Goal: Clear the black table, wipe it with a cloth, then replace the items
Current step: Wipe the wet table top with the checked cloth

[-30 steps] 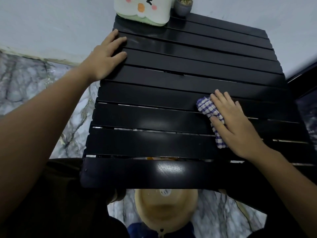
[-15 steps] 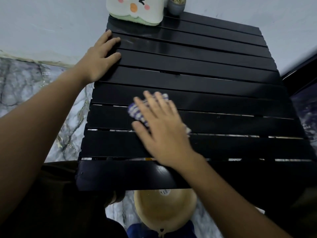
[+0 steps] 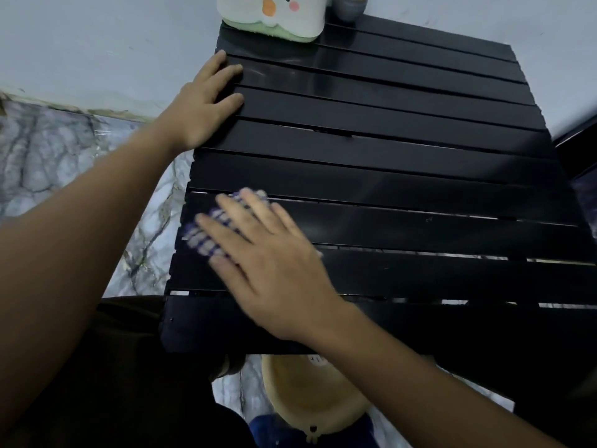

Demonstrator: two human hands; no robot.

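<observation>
The black slatted table (image 3: pixel 403 176) fills the middle of the view. My right hand (image 3: pixel 271 263) lies flat on a blue-and-white checked cloth (image 3: pixel 206 236), pressing it onto the near left slats; the cloth is blurred and mostly hidden under my fingers. My left hand (image 3: pixel 203 105) rests flat on the table's left edge, fingers spread, holding nothing. At the far left corner stand a white container with a cartoon face (image 3: pixel 271 17) and a small grey pot (image 3: pixel 349 8).
A tan bowl-like object (image 3: pixel 310 396) sits on the marble floor (image 3: pixel 48 163) under the table's near edge. A pale wall runs behind the table. A dark piece of furniture (image 3: pixel 578 150) borders the table on the right.
My right hand has swept the cloth from the right side of the table across to the near left edge. My left hand has stayed on the left edge.
</observation>
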